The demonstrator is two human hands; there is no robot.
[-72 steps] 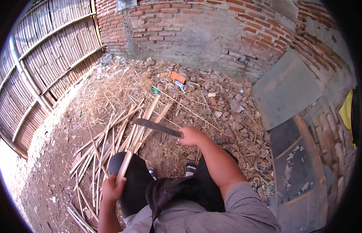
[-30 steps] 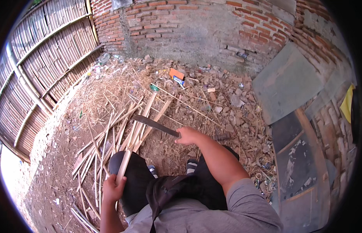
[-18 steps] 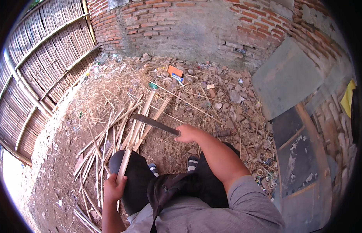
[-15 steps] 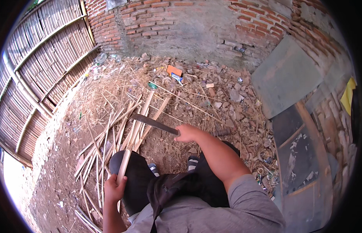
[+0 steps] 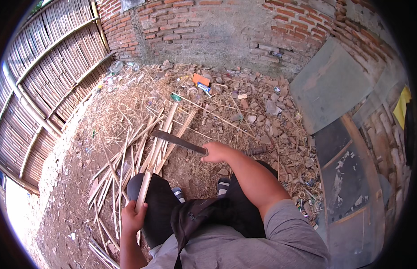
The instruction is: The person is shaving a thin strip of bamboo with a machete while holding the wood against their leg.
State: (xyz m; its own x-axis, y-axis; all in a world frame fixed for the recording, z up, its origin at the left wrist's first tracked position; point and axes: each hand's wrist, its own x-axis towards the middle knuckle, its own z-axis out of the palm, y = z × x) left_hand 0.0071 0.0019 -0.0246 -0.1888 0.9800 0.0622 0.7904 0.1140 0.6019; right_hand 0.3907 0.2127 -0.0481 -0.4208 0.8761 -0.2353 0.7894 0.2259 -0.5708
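My right hand [image 5: 216,152] is closed round the handle of a machete [image 5: 180,142]. Its dark blade points left and lies across or just over a pale split bamboo strip; contact is hard to tell. The near end of that bamboo strip [image 5: 145,187] is in my left hand [image 5: 133,215], fingers wrapped round it beside my left knee. From there the strip runs forward, away from me, over the ground. More split bamboo strips [image 5: 107,186] lie in a loose pile left of my knee, and others [image 5: 185,127] stretch out beyond the blade.
A brick wall [image 5: 208,36] closes off the far side, a bamboo fence [image 5: 51,67] the left. Grey-green boards [image 5: 331,85] and a dark framed panel [image 5: 347,179] lean at the right. Rubble, straw and litter, including an orange piece [image 5: 201,80], cover the ground.
Hands, machete and bamboo strip keep nearly the same places. The whole view has shifted very slightly.
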